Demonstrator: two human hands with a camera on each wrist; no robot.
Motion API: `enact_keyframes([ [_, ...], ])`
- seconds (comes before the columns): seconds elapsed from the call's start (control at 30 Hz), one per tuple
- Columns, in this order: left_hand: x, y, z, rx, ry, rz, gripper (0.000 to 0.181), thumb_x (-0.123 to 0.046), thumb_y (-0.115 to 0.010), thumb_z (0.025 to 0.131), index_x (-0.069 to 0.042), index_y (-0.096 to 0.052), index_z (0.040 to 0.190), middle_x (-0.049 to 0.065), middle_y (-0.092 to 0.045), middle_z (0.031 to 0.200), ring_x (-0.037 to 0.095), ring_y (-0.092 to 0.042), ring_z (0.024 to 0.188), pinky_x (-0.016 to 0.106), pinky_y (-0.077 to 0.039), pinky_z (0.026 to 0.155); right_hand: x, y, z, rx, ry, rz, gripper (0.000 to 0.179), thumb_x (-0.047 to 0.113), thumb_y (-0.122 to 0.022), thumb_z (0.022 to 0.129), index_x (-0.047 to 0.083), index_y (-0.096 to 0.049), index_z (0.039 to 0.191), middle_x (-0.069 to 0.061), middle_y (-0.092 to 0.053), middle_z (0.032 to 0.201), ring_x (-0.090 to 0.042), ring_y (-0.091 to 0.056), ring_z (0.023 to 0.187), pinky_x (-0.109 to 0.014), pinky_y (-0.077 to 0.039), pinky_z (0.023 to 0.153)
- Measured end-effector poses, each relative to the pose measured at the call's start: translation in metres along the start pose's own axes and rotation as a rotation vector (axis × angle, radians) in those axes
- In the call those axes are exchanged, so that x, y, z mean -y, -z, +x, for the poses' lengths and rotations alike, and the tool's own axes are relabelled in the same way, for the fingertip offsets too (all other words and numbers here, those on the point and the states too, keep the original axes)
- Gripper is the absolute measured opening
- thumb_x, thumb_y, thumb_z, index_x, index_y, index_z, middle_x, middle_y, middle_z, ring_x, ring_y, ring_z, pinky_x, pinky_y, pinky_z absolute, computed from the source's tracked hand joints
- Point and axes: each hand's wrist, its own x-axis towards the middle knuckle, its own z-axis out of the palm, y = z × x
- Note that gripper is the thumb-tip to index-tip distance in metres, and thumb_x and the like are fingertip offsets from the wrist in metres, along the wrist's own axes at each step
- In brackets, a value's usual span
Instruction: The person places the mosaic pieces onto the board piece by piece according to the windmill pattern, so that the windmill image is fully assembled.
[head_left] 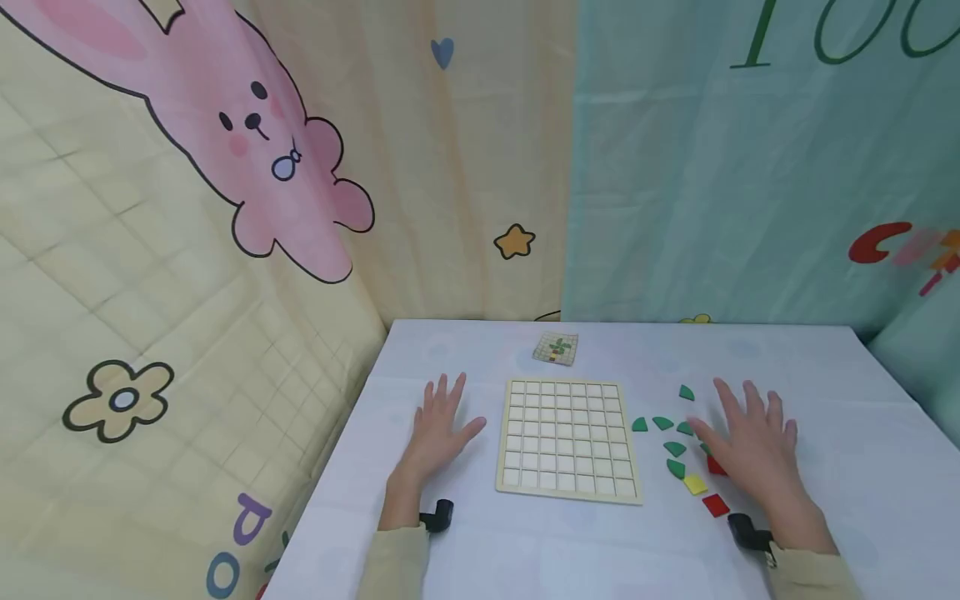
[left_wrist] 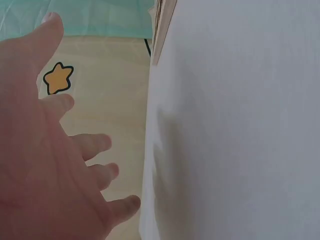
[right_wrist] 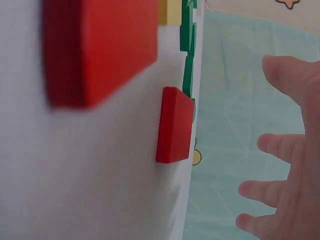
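Both spread, I see: left hand (head_left: 435, 437), right hand (head_left: 757, 454). Grid board (head_left: 567, 440) between; pieces (head_left: 675, 449) at its three o'clock, probably for reach; card (head_left: 556, 348) at twelve, probably reference.

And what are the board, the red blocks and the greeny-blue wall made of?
Board: probably wood, unshiny; its edge looks tan and layered in the left wrist view.
Red blocks: painted wood or plastic, I can't tell; they look smooth, with even colour and neat edges.
Greeny-blue wall: probably a thin fabric covering, softly shiny, because it shows creases and folds.
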Motion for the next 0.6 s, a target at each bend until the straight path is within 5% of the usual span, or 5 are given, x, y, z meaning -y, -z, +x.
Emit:
enact_keyframes([
  [0.3,-0.022,-0.012,0.0,0.159,0.021,-0.252,0.076,-0.057,-0.059,0.096,-0.048,-0.016,0.158,-0.003,-0.022,0.166,0.03,-0.003,0.154,0.064,-0.012,0.119,0.015,0.0,0.012,0.006,0.033,0.061,0.083,0.038,-0.071,0.094,0.003,-0.029,0.156,-0.037,-0.026,0.147,-0.057,-0.021,0.134,-0.081,-0.033,0.093],
  [0.6,-0.023,-0.023,-0.003,0.231,-0.064,-0.147,0.08,-0.051,-0.066,0.094,-0.041,-0.022,0.16,-0.003,-0.03,0.163,0.037,-0.011,0.152,0.061,-0.011,0.12,0.006,-0.008,0.034,0.111,0.045,0.085,0.066,0.031,-0.067,0.097,-0.004,-0.041,0.147,-0.037,-0.041,0.137,-0.056,-0.039,0.118,-0.073,-0.042,0.092],
])
